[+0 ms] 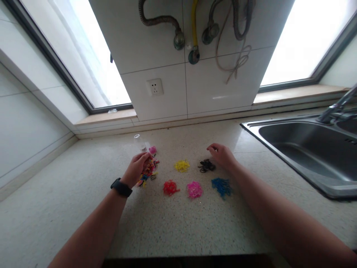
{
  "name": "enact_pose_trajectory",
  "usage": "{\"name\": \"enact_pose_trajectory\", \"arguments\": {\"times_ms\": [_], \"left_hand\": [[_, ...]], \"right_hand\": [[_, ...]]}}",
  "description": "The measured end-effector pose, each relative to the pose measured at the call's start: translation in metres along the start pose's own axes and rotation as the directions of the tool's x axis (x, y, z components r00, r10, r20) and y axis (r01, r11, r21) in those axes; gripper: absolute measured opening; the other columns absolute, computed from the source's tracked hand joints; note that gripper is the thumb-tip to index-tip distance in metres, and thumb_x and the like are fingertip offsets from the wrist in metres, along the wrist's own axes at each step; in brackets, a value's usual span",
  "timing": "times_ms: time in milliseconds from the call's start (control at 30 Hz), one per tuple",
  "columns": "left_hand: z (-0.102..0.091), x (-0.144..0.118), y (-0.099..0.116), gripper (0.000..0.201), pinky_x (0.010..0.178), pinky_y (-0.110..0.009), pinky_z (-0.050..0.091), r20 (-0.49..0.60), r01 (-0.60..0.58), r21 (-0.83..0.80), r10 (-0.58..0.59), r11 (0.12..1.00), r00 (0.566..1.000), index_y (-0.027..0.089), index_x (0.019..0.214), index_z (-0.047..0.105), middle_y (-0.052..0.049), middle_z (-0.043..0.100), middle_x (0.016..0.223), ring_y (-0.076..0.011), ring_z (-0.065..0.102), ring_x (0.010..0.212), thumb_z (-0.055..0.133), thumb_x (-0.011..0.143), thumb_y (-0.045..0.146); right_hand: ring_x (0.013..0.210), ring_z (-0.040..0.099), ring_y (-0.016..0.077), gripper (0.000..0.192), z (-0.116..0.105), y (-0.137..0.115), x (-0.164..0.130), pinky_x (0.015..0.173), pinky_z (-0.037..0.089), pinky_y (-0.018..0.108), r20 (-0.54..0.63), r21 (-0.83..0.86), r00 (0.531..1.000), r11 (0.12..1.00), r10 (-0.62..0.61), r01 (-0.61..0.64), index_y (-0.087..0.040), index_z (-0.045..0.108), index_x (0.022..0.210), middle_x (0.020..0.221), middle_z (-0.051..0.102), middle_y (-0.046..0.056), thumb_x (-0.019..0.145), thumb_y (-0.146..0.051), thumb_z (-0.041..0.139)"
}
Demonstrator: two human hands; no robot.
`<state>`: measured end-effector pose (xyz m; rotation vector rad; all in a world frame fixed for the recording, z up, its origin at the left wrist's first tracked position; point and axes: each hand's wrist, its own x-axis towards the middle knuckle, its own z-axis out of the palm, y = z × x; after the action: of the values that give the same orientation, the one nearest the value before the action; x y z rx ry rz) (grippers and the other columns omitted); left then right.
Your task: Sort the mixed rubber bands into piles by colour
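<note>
My left hand [139, 165], a dark watch on its wrist, is at a mixed pile of coloured rubber bands [149, 171], thumb and fingers pinched together. What the pinch holds is hidden. My right hand [220, 153] hovers just beyond the black rubber bands [206, 166], its fingers curled in and the thumb against them; I cannot make out anything between them. Separate small heaps lie between and below the hands: yellow rubber bands [182, 166], red rubber bands [170, 187], pink rubber bands [194, 190] and blue rubber bands [222, 187].
Behind my left hand a clear plastic container [140, 143] lies near a small pink item [152, 149]. A steel sink [304, 156] with a tap [334, 109] is set into the speckled counter [173, 230] on the right. The tiled wall has a socket [155, 86] and hoses.
</note>
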<state>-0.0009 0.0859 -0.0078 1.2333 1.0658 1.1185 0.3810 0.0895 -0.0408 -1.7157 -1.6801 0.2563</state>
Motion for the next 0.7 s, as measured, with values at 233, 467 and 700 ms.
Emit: {"name": "enact_pose_trajectory", "arguments": {"times_ms": [233, 467, 700], "left_hand": [[-0.033, 0.013, 0.004, 0.037, 0.046, -0.02, 0.028, -0.035, -0.164, 0.424, 0.198, 0.891, 0.98, 0.015, 0.076, 0.063, 0.005, 0.044, 0.055, -0.0089, 0.038, 0.049, 0.059, 0.085, 0.051], [-0.065, 0.02, -0.004, 0.04, 0.058, -0.024, 0.037, 0.022, -0.177, 0.8, 0.267, 0.573, 0.963, 0.016, 0.084, 0.069, 0.0, 0.059, 0.062, -0.0144, 0.053, 0.058, 0.046, 0.091, 0.048], [-0.075, 0.02, -0.01, 0.041, 0.054, -0.023, 0.032, 0.131, -0.191, 0.835, 0.151, 0.516, 0.98, 0.016, 0.075, 0.07, 0.0, 0.059, 0.06, -0.0136, 0.048, 0.057, 0.054, 0.086, 0.052]], "right_hand": [[0.069, 0.062, 0.0197, 0.033, 0.009, 0.01, 0.009, 0.063, 0.041, 0.029, 0.08, 0.053, 0.997, 0.999, -0.011, 0.007, -0.019, 0.077, 0.088, 0.078, 0.073, 0.007, 0.086, -0.035, 0.048], [0.069, 0.062, 0.019, 0.035, 0.008, 0.016, 0.01, 0.063, 0.041, 0.028, 0.094, 0.101, 0.995, 0.995, -0.03, 0.02, -0.018, 0.076, 0.089, 0.077, 0.072, 0.006, 0.085, -0.038, 0.048], [0.059, 0.056, 0.0163, 0.036, 0.005, 0.019, 0.011, 0.058, 0.038, 0.028, 0.086, 0.129, 0.996, 0.992, -0.017, 0.006, -0.018, 0.076, 0.089, 0.065, 0.066, 0.002, 0.084, -0.04, 0.048]]}}
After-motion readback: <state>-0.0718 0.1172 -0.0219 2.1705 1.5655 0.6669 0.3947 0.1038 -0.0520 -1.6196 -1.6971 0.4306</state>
